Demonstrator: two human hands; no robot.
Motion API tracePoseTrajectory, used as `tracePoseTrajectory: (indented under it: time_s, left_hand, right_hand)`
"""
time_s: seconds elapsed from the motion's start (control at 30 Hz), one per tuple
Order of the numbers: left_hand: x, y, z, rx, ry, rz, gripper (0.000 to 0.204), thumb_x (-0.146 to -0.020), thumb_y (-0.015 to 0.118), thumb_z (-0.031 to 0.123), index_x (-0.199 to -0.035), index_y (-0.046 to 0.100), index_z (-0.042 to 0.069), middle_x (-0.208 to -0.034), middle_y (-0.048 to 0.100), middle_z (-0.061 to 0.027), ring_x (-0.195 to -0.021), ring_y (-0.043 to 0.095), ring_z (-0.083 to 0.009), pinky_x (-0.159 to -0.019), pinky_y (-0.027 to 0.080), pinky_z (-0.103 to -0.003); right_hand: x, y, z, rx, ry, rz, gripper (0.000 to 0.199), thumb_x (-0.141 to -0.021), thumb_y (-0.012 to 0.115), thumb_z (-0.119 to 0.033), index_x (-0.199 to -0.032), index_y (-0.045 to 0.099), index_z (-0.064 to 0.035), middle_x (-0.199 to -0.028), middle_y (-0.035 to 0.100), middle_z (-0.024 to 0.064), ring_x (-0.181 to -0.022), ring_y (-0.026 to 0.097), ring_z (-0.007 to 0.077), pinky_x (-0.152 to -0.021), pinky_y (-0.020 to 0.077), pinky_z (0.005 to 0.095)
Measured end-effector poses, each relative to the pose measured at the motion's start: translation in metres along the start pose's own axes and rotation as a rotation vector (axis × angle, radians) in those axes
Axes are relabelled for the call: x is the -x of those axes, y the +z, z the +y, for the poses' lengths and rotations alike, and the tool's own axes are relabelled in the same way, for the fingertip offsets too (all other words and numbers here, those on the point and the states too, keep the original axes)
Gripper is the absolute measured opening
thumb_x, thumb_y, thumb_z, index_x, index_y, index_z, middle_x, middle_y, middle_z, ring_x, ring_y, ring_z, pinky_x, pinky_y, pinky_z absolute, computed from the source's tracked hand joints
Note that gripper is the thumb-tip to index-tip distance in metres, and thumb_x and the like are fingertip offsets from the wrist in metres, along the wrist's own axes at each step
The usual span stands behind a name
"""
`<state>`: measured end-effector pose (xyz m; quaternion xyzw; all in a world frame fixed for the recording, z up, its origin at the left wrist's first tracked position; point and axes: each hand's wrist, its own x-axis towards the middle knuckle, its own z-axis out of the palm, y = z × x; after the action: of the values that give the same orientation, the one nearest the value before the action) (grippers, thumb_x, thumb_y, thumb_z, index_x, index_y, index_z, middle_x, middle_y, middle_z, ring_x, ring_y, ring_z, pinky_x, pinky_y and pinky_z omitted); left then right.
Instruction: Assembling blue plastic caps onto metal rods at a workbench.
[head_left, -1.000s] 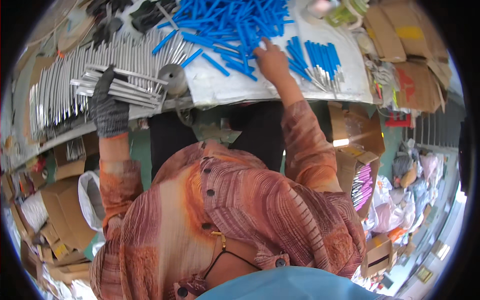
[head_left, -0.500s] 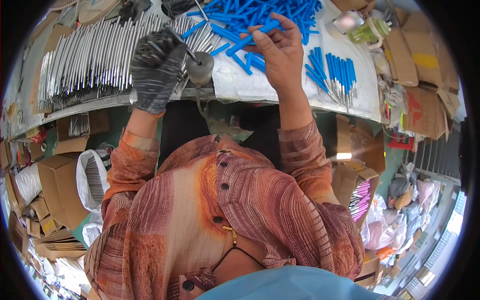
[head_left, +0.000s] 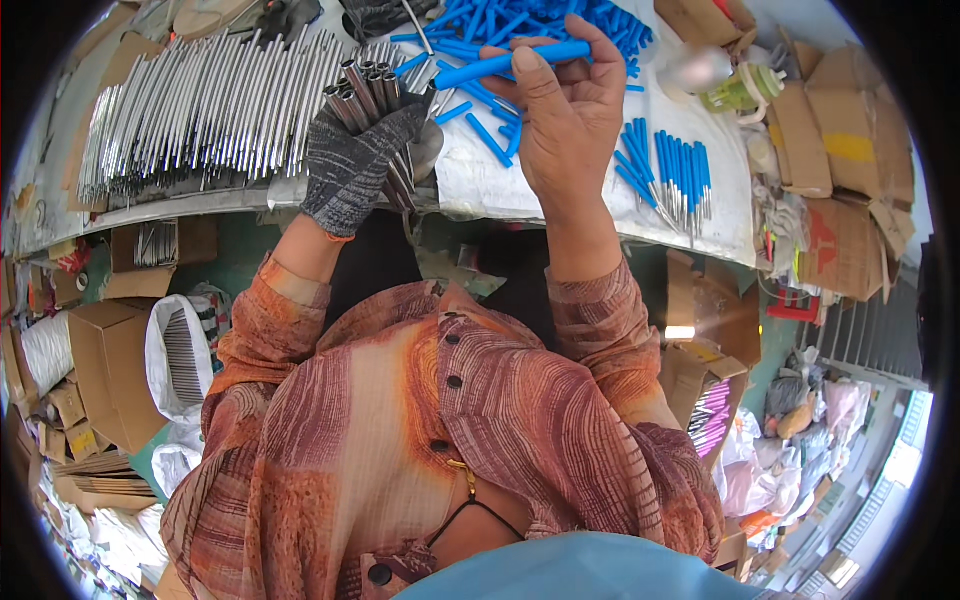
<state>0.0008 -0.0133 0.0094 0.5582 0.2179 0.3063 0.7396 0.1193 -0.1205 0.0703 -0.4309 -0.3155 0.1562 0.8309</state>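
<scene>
Left gloved hand (head_left: 352, 165) clamped round bundle of metal pipes (head_left: 362, 95), bare right hand (head_left: 572, 135) pinching blue tube (head_left: 480, 70) thumb-against-fingers just beside them, above table (head_left: 480, 182). Looks like pipe-to-tube pairing step imo. Next move calls for lining tube's open end up with one pipe tip.

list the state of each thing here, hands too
left hand: gloved, closed around metal tubes
right hand: bare, pinching blue tube
blue tube: held, slightly tilted
blue tube pile: loose, heaped
silver rods: lying side by side
blue-sleeved rods: lying, silver ends exposed
white sack: open
pink-rod box: open
</scene>
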Motion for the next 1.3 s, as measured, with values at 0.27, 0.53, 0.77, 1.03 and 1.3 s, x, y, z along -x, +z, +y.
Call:
tracePoseTrajectory:
  time_s: [0.27,0.53,0.77,1.03,1.3]
  left_hand:
    - [-0.004,-0.013,-0.006,0.349,-0.202,0.015,0.015,-0.078,0.066,0.011,-0.087,0.061,0.0,-0.069,0.062,-0.0091,-0.065,0.06,-0.0153,-0.057,0.049,-0.027]
    - [-0.027,-0.044,-0.035,0.826,-0.412,0.132,0.017,-0.078,0.054,0.011,-0.091,0.056,0.001,-0.087,0.06,-0.0116,-0.083,0.06,-0.0256,-0.08,0.05,-0.04]
    - [-0.028,-0.061,-0.031,0.692,-0.385,0.087,0.023,-0.08,0.06,0.012,-0.097,0.059,-0.003,-0.089,0.063,-0.0132,-0.082,0.061,-0.0256,-0.08,0.05,-0.038]
    - [-0.013,-0.054,-0.013,0.492,-0.266,0.185,0.022,-0.079,0.063,0.002,-0.1,0.06,-0.001,-0.088,0.061,-0.0094,-0.078,0.06,-0.0174,-0.068,0.052,-0.031]
    - [-0.016,-0.063,-0.004,0.38,-0.158,0.368,0.025,-0.08,0.061,0.005,-0.103,0.06,-0.005,-0.089,0.059,-0.0087,-0.082,0.057,-0.0167,-0.074,0.048,-0.028]
  right_hand:
    - [-0.011,0.011,0.006,0.749,-0.332,-0.603,0.022,-0.085,0.059,-0.019,-0.104,0.061,-0.0066,-0.083,0.063,0.0082,-0.07,0.061,0.02,-0.064,0.0484,0.0298]
    - [-0.003,0.01,0.022,0.385,0.021,-0.559,0.032,-0.095,0.038,-0.019,-0.08,0.058,0.0011,-0.076,0.06,0.0069,-0.074,0.056,0.0153,-0.071,0.0447,0.0276]
    - [0.01,0.011,0.06,0.43,0.003,-0.349,0.031,-0.091,0.045,-0.028,-0.078,0.054,-0.0014,-0.067,0.058,0.011,-0.063,0.056,0.0253,-0.06,0.0441,0.0348]
    - [-0.051,-0.199,0.048,1.385,-0.096,0.319,0.043,-0.083,0.055,-0.037,-0.113,0.054,-0.0058,-0.107,0.057,0.0238,-0.102,0.053,0.038,-0.085,0.041,0.0435]
    - [-0.008,-0.258,0.093,1.849,-0.285,-0.053,0.039,-0.078,0.06,-0.027,-0.112,0.052,-0.01,-0.096,0.061,0.0169,-0.094,0.057,0.0342,-0.069,0.0449,0.0509]
